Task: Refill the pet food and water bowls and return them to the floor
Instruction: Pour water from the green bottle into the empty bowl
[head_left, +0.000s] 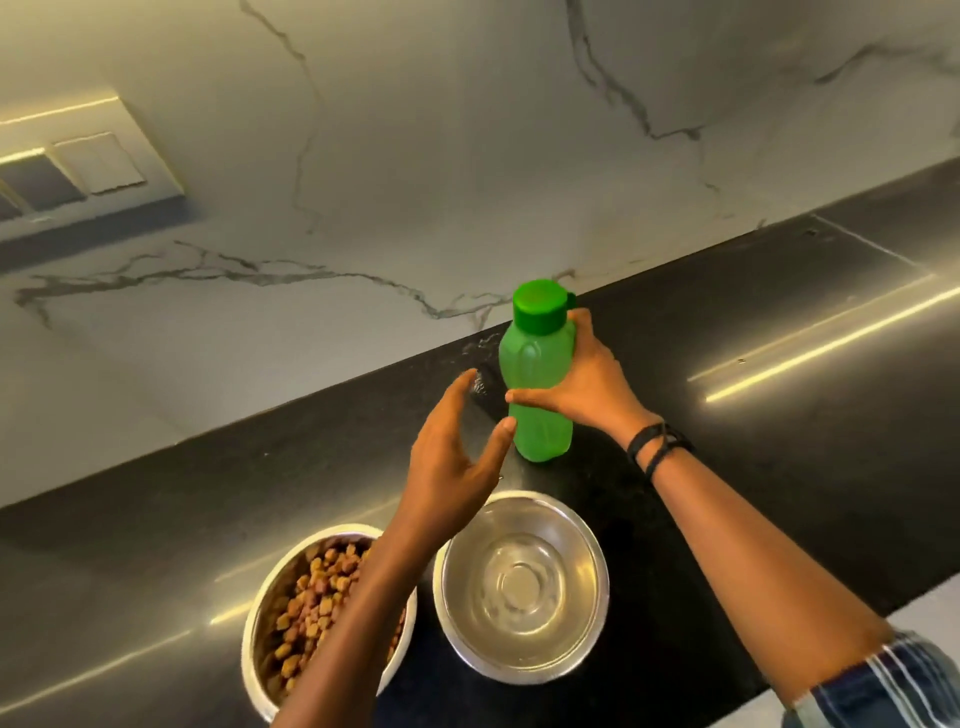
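Observation:
A green water bottle (535, 364) with its green cap on stands upright on the black counter (208, 519). My right hand (582, 384) is wrapped around its middle. My left hand (457, 447) hovers just left of the bottle, fingers apart, holding nothing. Nearer to me stand two steel bowls side by side. The left bowl (260, 613) holds brown kibble, and my left forearm crosses over it. The right bowl (524, 587) has clear water in it.
A white marble-patterned wall (415, 156) rises behind the counter, with a switch plate (78, 166) at the upper left. The counter runs off to the right, and its near edge shows at the lower right.

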